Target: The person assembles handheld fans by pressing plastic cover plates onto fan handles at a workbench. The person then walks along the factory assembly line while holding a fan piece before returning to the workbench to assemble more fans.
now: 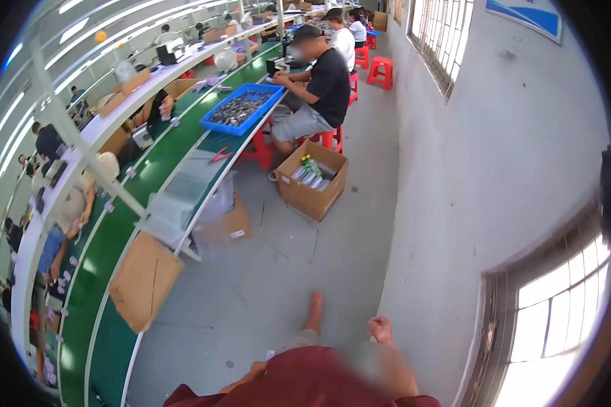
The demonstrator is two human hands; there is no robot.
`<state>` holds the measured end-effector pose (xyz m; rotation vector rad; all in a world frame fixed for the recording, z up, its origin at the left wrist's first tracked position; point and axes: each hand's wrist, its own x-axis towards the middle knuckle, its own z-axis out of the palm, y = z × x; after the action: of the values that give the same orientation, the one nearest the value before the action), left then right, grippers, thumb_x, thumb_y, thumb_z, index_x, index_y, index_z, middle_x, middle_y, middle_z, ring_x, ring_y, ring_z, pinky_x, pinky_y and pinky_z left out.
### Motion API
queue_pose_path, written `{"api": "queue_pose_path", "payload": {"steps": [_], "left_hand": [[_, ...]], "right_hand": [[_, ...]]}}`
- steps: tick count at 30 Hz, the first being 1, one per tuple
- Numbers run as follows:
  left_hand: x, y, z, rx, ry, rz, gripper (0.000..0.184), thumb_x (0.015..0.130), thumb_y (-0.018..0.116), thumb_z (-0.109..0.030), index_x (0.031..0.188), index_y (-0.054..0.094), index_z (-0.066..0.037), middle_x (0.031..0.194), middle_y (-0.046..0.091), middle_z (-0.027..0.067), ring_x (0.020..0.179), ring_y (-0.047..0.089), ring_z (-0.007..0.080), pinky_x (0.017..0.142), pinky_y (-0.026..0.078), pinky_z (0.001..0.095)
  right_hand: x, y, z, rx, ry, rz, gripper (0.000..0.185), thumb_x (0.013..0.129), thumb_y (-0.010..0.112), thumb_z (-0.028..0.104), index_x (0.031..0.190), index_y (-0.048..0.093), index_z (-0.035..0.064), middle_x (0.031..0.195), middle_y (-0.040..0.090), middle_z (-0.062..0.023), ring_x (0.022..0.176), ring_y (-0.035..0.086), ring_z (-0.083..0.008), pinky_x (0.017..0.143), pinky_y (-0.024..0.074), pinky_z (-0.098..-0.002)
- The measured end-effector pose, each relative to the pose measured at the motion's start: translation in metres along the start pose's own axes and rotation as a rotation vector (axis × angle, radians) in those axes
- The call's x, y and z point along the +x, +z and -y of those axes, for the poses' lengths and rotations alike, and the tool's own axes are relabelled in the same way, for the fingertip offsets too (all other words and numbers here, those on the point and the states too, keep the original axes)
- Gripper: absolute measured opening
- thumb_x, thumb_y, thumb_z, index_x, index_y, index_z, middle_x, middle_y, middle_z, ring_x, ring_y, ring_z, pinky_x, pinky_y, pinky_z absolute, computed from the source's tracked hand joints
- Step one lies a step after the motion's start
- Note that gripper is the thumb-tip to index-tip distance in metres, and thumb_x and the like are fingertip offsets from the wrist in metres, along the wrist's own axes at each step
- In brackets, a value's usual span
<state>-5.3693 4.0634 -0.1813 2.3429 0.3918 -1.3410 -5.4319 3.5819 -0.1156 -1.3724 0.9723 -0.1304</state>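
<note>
My right hand hangs beside my body near the wall, its fingers curled into a fist, with no object visible in it. On the other side, part of my left hand or forearm shows at the edge of my dark red shirt; its fingers are hidden. A small pale spot beside it is too small to name. Nearest to my left side is a brown cardboard piece on the green bench, with clear plastic sheets and red-handled pliers farther along.
A blue tray of small dark parts lies on the bench. A seated co-worker is beyond it. An open cardboard box stands on the floor, near red stools. A wall with windows runs along the right.
</note>
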Motion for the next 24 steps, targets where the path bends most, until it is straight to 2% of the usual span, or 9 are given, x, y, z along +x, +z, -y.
{"api": "queue_pose_path", "payload": {"steps": [3,5,7,10,13,16,19,22,24], "left_hand": [[0.027,-0.029,-0.07,0.092,0.048,0.048,0.055,0.088,0.057,-0.052,0.105,0.07,-0.002,0.1,0.071,0.0187,0.096,0.069,0.0335,0.083,0.054,0.0424],[0.037,-0.058,-0.117,0.145,0.117,0.059,0.056,0.088,0.057,-0.053,0.105,0.069,-0.001,0.098,0.071,0.0179,0.095,0.07,0.0327,0.082,0.054,0.0419],[0.042,-0.088,-0.164,0.205,0.243,0.054,0.057,0.088,0.056,-0.053,0.104,0.068,0.0,0.096,0.071,0.017,0.093,0.07,0.0319,0.081,0.055,0.0413],[0.052,-0.139,-0.243,0.29,0.472,0.0,0.059,0.089,0.056,-0.054,0.103,0.067,0.002,0.092,0.072,0.0158,0.09,0.071,0.0307,0.079,0.056,0.0405],[0.108,-0.183,-0.361,-0.296,-0.076,-0.081,0.05,0.081,0.067,-0.037,0.086,0.063,0.012,0.083,0.069,0.0208,0.069,0.072,0.0271,0.057,0.059,0.0371],[0.175,-0.2,-0.466,-0.406,-0.003,-0.211,0.045,0.081,0.067,-0.035,0.084,0.062,0.009,0.072,0.066,0.018,0.055,0.069,0.026,0.045,0.055,0.0362],[0.179,-0.213,-0.607,-0.364,0.141,-0.223,0.049,0.081,0.069,-0.037,0.088,0.063,0.011,0.07,0.065,0.0171,0.054,0.068,0.0252,0.044,0.054,0.0356],[0.182,-0.195,-0.726,-0.456,0.218,-0.142,0.05,0.082,0.072,-0.04,0.093,0.066,0.008,0.077,0.067,0.0163,0.054,0.066,0.0227,0.043,0.051,0.0349],[0.168,-0.186,-0.806,-0.448,0.315,-0.036,0.05,0.082,0.074,-0.043,0.093,0.068,0.005,0.078,0.067,0.0136,0.059,0.064,0.0205,0.051,0.05,0.0349]], "right_hand": [[0.053,-0.021,-0.021,-0.338,-0.125,0.006,0.011,0.081,0.067,0.01,0.087,0.067,0.0008,0.072,0.062,-0.0056,0.065,0.059,-0.0157,0.057,0.0573,-0.035],[0.058,-0.042,-0.051,-0.254,0.195,-0.107,0.018,0.076,0.069,0.015,0.082,0.071,-0.0019,0.067,0.066,-0.0107,0.059,0.062,-0.0186,0.053,0.0519,-0.0358],[0.068,-0.097,-0.135,-1.488,-0.47,0.351,0.018,0.069,0.076,0.026,0.081,0.074,0.0128,0.074,0.071,-0.0108,0.061,0.067,-0.0311,0.054,0.0518,-0.046],[0.055,-0.095,-0.121,-1.279,-0.065,0.334,0.015,0.069,0.076,0.024,0.079,0.073,0.0122,0.075,0.071,-0.0112,0.061,0.067,-0.0312,0.054,0.0519,-0.0465],[0.102,-0.091,-0.091,-1.126,0.112,0.263,0.013,0.069,0.075,0.022,0.077,0.072,0.0117,0.075,0.071,-0.0115,0.061,0.068,-0.0314,0.053,0.0521,-0.047],[0.187,-0.101,-0.081,-1.137,0.044,0.233,0.011,0.069,0.074,0.02,0.075,0.071,0.0111,0.075,0.071,-0.0119,0.061,0.068,-0.0315,0.053,0.0523,-0.0475],[0.325,-0.133,-0.109,-1.34,-0.331,0.216,0.009,0.069,0.074,0.018,0.073,0.07,0.0105,0.076,0.071,-0.0122,0.061,0.068,-0.0316,0.053,0.0525,-0.048],[0.435,-0.099,0.163,-0.423,0.494,-0.195,0.011,0.071,0.065,0.004,0.066,0.062,-0.0057,0.067,0.064,-0.0168,0.051,0.063,-0.0275,0.046,0.0504,-0.0441],[0.533,-0.077,0.186,-0.372,0.207,-0.387,0.013,0.078,0.063,0.011,0.068,0.063,0.0022,0.063,0.06,-0.0079,0.051,0.056,-0.0203,0.045,0.0458,-0.0369]]}}
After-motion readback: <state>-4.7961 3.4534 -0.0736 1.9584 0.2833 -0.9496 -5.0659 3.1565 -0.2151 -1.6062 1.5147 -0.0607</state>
